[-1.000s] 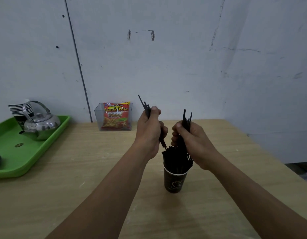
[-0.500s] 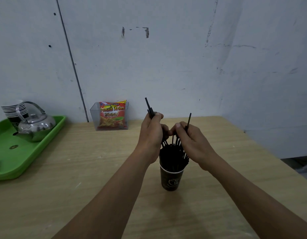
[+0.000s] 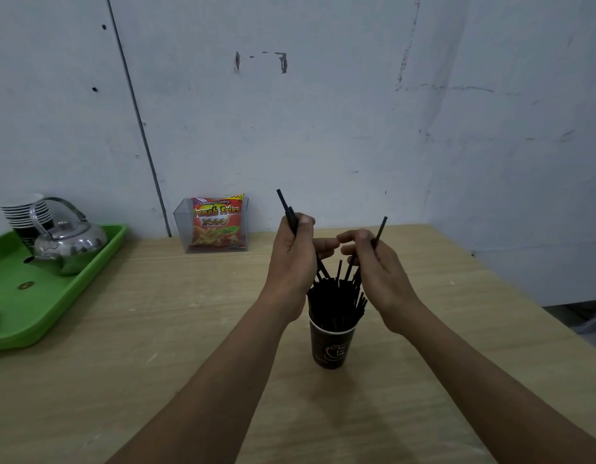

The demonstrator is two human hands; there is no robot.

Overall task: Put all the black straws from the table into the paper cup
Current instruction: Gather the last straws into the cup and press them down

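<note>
The paper cup holds black straws — left hand and right hand each grip more.

At the far left we see a green tray with a raised rim, and on it a shiny metal kettle, its arched handle up and its spout pointing left. Just behind the kettle we make out a stack of cups, dark with white rims, and in front of it a small round disc lying on the tray's floor. Further right, at the foot of the pale, scuffed wall, we find a clear plastic box holding an upright red snack packet printed "French Fries", with a thin dark seam running down the wall just left of it.
</note>
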